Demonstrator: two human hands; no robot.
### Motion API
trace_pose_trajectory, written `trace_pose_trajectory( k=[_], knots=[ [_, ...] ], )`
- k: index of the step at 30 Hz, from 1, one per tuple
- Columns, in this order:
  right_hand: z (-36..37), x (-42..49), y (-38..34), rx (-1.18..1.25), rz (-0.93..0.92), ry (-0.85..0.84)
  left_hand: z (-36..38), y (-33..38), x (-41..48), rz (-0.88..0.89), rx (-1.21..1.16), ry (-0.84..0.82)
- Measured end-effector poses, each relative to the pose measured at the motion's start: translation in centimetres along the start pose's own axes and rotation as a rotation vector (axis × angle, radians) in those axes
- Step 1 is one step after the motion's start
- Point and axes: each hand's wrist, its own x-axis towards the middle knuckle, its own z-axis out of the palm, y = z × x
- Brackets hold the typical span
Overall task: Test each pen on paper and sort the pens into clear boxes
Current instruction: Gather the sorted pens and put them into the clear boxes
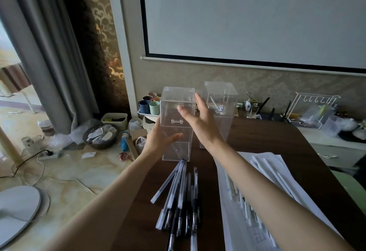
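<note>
Two tall clear boxes stand at the far side of the dark wooden table (277,137). My left hand (158,141) grips the lower left side of the nearer clear box (176,108), thumb across its front. My right hand (198,120) is open with fingers spread, reaching between the two boxes against the near box's right upper side. The second clear box (221,100) stands behind, to the right. A heap of pens (182,197) with black and white barrels lies in front of the near box. White paper sheets (263,191) with more pens on them lie to the right, under my right forearm.
Coloured cups (150,103) on a tray stand behind the boxes at the left. A white wire rack (311,110) sits on a sideboard at the right. The floor on the left holds a bowl (102,135), a bin, cables and a power strip (49,154).
</note>
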Motion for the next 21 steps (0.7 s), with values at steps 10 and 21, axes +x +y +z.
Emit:
trace_pose_trajectory(
  k=[10,21],
  knots=[
    [-0.1,2.4,-2.4,0.179,-0.172,-0.033,-0.2,-0.6,0.3,-0.028,0.021,-0.026],
    [-1.0,7.8,-2.2,-0.182,0.038,-0.119,-0.3,-0.8,0.2,-0.006,-0.025,-0.041]
  ],
)
